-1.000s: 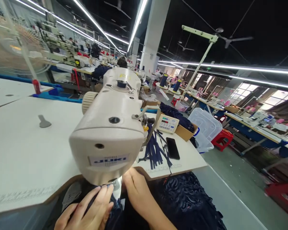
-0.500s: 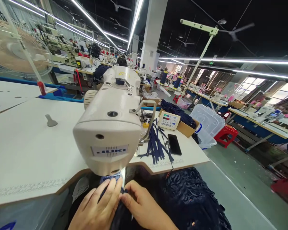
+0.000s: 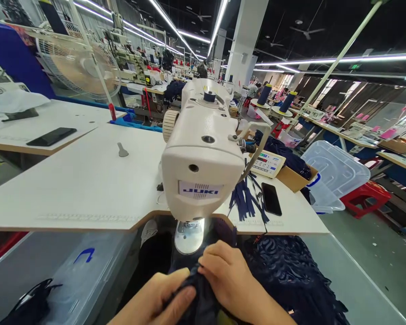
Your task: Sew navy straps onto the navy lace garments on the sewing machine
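A dark navy garment point(image 3: 203, 300) is gripped between my two hands, just in front of a white JUKI sewing machine point(image 3: 203, 158). My left hand point(image 3: 164, 295) pinches a fold of it between thumb and fingers. Close beside it, my right hand point(image 3: 225, 275) is closed on the garment's edge, fingertips curled in. Behind both hands the machine's lit metal sewing bed point(image 3: 189, 237) shows bare. What part of the garment lies below my hands is hidden.
Navy straps point(image 3: 245, 198) and a black phone point(image 3: 271, 198) lie right of the machine, near its control panel point(image 3: 266, 163). A heap of ruffled navy fabric point(image 3: 294, 275) sits at lower right. A clear plastic bin point(image 3: 71, 271) stands at lower left.
Both hands have drawn back from the machine toward me with the garment, uncovering the metal bed. My left hand went from lying flat to pinching. The view has turned left.
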Tool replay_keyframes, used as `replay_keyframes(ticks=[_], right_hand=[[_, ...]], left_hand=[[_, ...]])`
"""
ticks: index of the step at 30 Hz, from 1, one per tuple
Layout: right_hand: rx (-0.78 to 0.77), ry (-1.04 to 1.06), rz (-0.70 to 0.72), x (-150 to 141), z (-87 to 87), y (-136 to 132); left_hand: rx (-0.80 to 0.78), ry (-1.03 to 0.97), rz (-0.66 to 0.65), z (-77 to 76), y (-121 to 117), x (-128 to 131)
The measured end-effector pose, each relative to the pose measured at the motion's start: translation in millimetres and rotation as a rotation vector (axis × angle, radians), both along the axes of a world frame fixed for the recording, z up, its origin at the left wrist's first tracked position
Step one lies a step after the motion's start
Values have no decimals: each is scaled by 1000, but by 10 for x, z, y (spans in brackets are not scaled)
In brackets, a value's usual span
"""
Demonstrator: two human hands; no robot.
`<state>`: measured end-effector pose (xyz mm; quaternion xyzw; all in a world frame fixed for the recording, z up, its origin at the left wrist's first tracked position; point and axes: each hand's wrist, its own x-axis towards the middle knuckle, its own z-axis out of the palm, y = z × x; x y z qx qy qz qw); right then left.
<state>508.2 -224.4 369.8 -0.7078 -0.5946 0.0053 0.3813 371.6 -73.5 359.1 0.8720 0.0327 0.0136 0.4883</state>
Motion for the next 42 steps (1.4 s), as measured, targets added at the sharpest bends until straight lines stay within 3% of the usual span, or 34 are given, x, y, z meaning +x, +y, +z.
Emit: replay_keyframes(ticks=[2,6,8,9,12,16,19,28,42], right_hand=[[-23,-259,-104,50,-114,186],[-32,-379,-307,102,-311,455],[-41,-343,-408,89,-335,477],[-54,-317,-438,82,-334,464],[-79,-143,-405,92,-333,386],[13,344,-281,174,-396,332],[49,529,-361,221,-435,367],[13,513,-447,246,-380,490],[11,480,-451,277,-453,482]], left_hand=[[107,2,88,-17,65,31],[748,-408,470,-142,206,122],[939,-592,466,-193,228,150],[966,-641,391,-210,222,162],[914,-661,190,-235,156,202],[806,-669,342,-250,40,273],[784,-639,390,-263,-19,325],[847,-613,500,-250,-86,403],[952,-637,513,-282,-82,431]])
